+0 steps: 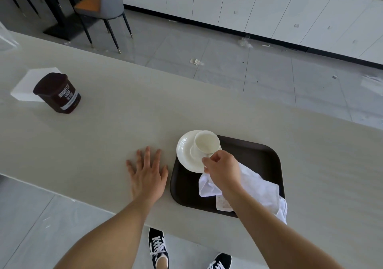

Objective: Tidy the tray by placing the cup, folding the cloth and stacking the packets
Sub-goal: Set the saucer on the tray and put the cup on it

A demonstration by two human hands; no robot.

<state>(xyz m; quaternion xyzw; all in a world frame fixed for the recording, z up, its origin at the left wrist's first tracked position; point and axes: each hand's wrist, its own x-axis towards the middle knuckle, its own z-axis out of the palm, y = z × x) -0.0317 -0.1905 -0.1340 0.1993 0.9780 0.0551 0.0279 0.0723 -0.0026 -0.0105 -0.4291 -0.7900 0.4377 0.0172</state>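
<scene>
A dark brown tray (259, 156) lies on the pale counter. At its far left corner a white saucer (184, 150) hangs partly over the tray's edge, with a white cup (207, 142) on it. My right hand (222, 170) pinches the cup's handle from the near side. A crumpled white cloth (261, 188) lies under my right wrist and spills over the tray's near right edge. A speckled white packet (222, 203) peeks out beneath the cloth. My left hand (148, 174) rests flat on the counter left of the tray, fingers spread.
A dark cocoa tin (59, 93) stands at the counter's far left, in front of a white box (31, 84). Beyond the counter are a tiled floor with scraps, a chair (103, 7) and white cabinets. The counter's near edge runs just below the tray.
</scene>
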